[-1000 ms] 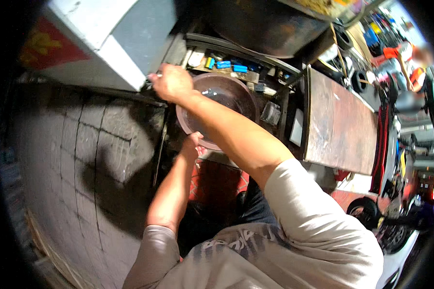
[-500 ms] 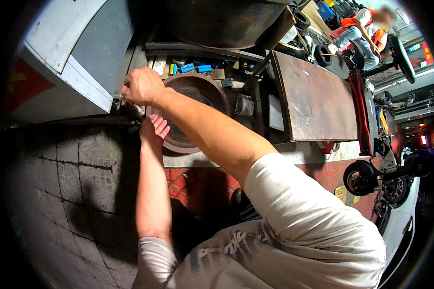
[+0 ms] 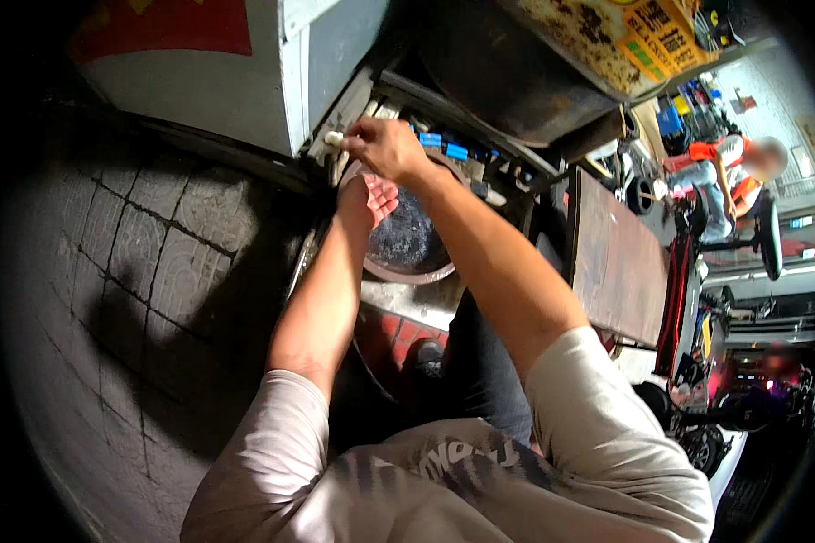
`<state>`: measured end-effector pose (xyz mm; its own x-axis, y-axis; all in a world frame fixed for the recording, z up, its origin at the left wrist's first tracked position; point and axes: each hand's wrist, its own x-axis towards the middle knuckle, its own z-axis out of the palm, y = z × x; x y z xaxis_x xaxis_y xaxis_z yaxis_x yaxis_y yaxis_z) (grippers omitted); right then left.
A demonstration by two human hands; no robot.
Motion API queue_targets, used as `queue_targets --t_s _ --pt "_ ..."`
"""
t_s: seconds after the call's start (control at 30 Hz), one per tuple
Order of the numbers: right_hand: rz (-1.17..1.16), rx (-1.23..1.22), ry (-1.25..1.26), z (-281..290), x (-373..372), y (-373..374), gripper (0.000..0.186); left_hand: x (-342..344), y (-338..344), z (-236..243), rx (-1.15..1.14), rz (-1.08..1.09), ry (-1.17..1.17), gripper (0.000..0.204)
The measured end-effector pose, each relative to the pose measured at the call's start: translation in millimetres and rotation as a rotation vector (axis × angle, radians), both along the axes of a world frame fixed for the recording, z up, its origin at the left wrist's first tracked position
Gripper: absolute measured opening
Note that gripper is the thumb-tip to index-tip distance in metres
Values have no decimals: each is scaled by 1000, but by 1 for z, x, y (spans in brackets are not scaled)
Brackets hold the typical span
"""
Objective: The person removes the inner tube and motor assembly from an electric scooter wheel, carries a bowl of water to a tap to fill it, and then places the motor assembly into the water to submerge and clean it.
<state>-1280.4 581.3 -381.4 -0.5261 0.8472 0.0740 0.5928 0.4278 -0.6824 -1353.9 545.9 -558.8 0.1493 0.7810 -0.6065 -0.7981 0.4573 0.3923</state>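
Left hand [image 3: 377, 199] | released basin rim [image 3: 409, 276] | now open near right hand [image 3: 389, 150]

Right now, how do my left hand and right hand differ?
Your left hand is open, palm showing; your right hand is curled, its back showing. Your left hand is over the near-left part of the round basin; your right hand reaches farther out, fingertips by a small white piece, contact unclear. Both hands are bare.

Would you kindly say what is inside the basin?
The basin holds what looks like water; the left hand and right hand cover part, so what lies beneath is hidden.
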Motion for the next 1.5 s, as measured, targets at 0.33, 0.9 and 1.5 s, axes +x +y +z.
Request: queue_targets --t_s 0.33,0.9,1.5 --pt "-737 -800 556 -110 87 0 32 28 28 13 -204 87 67 32" --pt "-859 -963 835 -201 -6 33 51 2 75 -73 39 282 536 28" --pt "-771 -1272 1136 -197 11 29 49 27 36 -42 263 74 1313 41"
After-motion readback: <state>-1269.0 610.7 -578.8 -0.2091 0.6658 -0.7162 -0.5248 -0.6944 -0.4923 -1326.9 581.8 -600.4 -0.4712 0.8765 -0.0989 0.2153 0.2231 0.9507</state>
